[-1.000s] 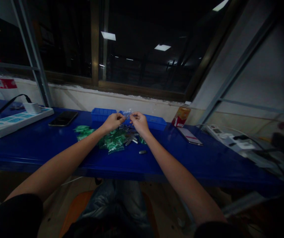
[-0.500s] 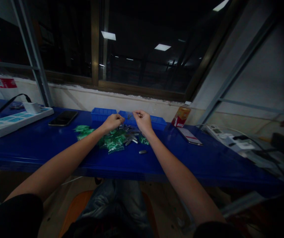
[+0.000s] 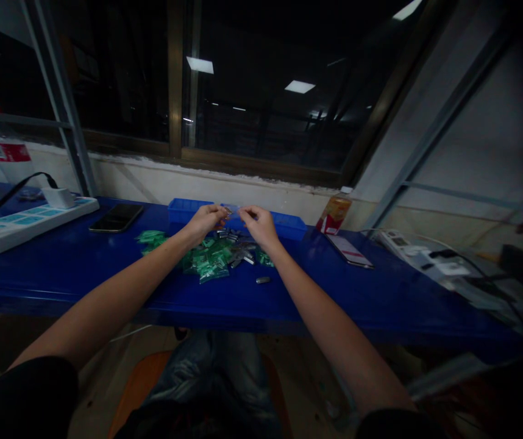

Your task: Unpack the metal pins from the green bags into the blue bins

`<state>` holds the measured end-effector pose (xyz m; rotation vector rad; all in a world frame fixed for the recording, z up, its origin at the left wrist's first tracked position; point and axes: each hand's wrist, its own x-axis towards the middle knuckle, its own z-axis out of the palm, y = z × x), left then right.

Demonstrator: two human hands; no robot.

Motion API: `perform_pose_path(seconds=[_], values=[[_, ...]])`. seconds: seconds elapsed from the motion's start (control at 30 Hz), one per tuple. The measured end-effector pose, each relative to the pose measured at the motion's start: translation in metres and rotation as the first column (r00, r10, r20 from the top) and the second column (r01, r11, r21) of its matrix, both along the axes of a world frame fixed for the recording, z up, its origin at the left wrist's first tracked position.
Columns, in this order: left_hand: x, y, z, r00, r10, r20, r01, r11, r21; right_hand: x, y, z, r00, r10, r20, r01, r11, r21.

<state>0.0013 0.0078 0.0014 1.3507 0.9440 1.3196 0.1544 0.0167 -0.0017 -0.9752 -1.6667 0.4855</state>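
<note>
The dark window [image 3: 270, 122] fills the back, above the long blue worktop [image 3: 334, 299] that spans the view. On it, a white power strip [image 3: 37, 222] lies at the far left with a plug in it, and another cluttered white strip [image 3: 419, 256] sits at the right. Two blue trays [image 3: 291, 224] stand along the rear edge, behind the hands. A bottle [image 3: 8, 152] with a red label rises at the left. The person's left hand [image 3: 207, 222] and right hand [image 3: 259, 225] meet above the middle, close but apart. A dark phone [image 3: 116, 218] lies on the left, and a phone with a pale screen [image 3: 349, 250] on the right, beside a red-and-amber package [image 3: 333, 214]. Green packets [image 3: 209, 259] are heaped under the hands, mixed with metal pieces [image 3: 244, 255]; one loose cylinder [image 3: 263, 280] lies nearer the person. Between the hands is a clear bag [image 3: 234, 208], its edge pinched in the right fingers; the left fingers are closed on a small shiny piece [image 3: 228, 211], its details too blurred to tell.
</note>
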Motion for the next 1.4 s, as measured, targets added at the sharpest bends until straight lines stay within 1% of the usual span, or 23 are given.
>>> perform_pose_path(seconds=[0.07, 0.13, 0.23, 0.3, 0.37, 0.47, 0.53, 0.57, 0.63, 0.7, 0.77, 0.83, 0.9, 0.97, 1.0, 1.13, 1.2, 1.27, 1.33, 1.4], values=[[0.001, 0.0, -0.001, 0.999, 0.03, -0.033, -0.029, 0.999, 0.031, 0.001, 0.001, 0.0, 0.996, 0.019, -0.088, -0.035, 0.982, -0.187], [0.001, 0.002, -0.003, 0.996, 0.064, -0.061, -0.06, 0.996, 0.065, 0.001, 0.002, 0.001, 0.987, 0.015, -0.159, -0.069, 0.938, -0.339], [0.0, 0.006, -0.006, 0.985, 0.118, -0.128, -0.094, 0.979, 0.18, 0.0, 0.0, 0.0, 0.973, 0.036, -0.229, -0.14, 0.879, -0.456], [-0.002, 0.011, -0.01, 0.971, 0.136, -0.199, -0.078, 0.958, 0.276, -0.001, 0.0, -0.001, 0.964, 0.056, -0.26, -0.178, 0.863, -0.472], [-0.003, 0.015, -0.013, 0.943, 0.16, -0.293, -0.05, 0.935, 0.35, -0.002, 0.001, -0.004, 0.968, 0.057, -0.244, -0.163, 0.881, -0.443], [-0.006, 0.018, -0.02, 0.857, 0.21, -0.47, -0.002, 0.914, 0.405, -0.002, 0.007, -0.009, 0.991, 0.007, -0.135, -0.049, 0.949, -0.312], [-0.007, 0.018, -0.023, 0.783, 0.226, -0.579, 0.032, 0.916, 0.4, -0.001, 0.01, -0.011, 0.998, -0.04, -0.047, 0.031, 0.983, -0.179], [-0.007, 0.016, -0.024, 0.755, 0.221, -0.617, 0.051, 0.919, 0.391, -0.001, 0.011, -0.011, 0.999, -0.053, -0.011, 0.052, 0.992, -0.115], [-0.006, 0.012, -0.025, 0.733, 0.197, -0.651, 0.079, 0.926, 0.369, -0.001, 0.011, -0.011, 0.999, -0.048, 0.023, 0.049, 0.998, -0.036], [-0.004, 0.008, -0.024, 0.767, 0.162, -0.621, 0.067, 0.942, 0.329, -0.003, 0.009, -0.009, 1.0, -0.026, 0.008, 0.026, 1.0, -0.011], [-0.004, 0.004, -0.021, 0.833, 0.116, -0.541, 0.025, 0.969, 0.247, -0.004, 0.006, -0.008, 1.0, -0.003, -0.01, 0.003, 1.0, 0.005], [-0.005, 0.001, -0.019, 0.895, 0.078, -0.439, -0.011, 0.988, 0.153, -0.005, 0.004, -0.006, 1.0, 0.029, 0.009, -0.029, 0.999, 0.038], [-0.007, 0.0, -0.016, 0.933, 0.058, -0.356, -0.028, 0.996, 0.09, -0.007, 0.002, -0.006, 0.995, 0.071, 0.071, -0.076, 0.994, 0.078], [-0.008, 0.0, -0.014, 0.951, 0.053, -0.305, -0.033, 0.997, 0.07, -0.008, 0.0, -0.006, 0.984, 0.084, 0.159, -0.102, 0.989, 0.107], [-0.008, 0.0, -0.014, 0.955, 0.053, -0.292, -0.033, 0.997, 0.074, -0.008, 0.0, -0.007, 0.977, 0.071, 0.202, -0.096, 0.988, 0.117], [-0.006, 0.003, -0.016, 0.959, 0.093, -0.267, -0.059, 0.99, 0.132, -0.009, -0.001, -0.011, 0.953, -0.028, 0.303, -0.017, 0.989, 0.145], [-0.006, 0.007, -0.02, 0.958, 0.114, -0.261, -0.07, 0.982, 0.173, -0.01, 0.0, -0.013, 0.948, -0.055, 0.312, 0.01, 0.99, 0.142], [-0.007, 0.011, -0.023, 0.946, 0.155, -0.286, -0.082, 0.964, 0.252, -0.01, 0.002, -0.013, 0.95, -0.081, 0.301, 0.046, 0.992, 0.121], [-0.008, 0.011, -0.025, 0.902, 0.234, -0.361, -0.089, 0.922, 0.376, -0.009, 0.004, -0.013, 0.953, -0.106, 0.283, 0.082, 0.992, 0.094], [-0.009, 0.009, -0.024, 0.828, 0.325, -0.456, -0.06, 0.861, 0.505, -0.008, 0.005, -0.012, 0.959, -0.102, 0.264, 0.088, 0.994, 0.065]])
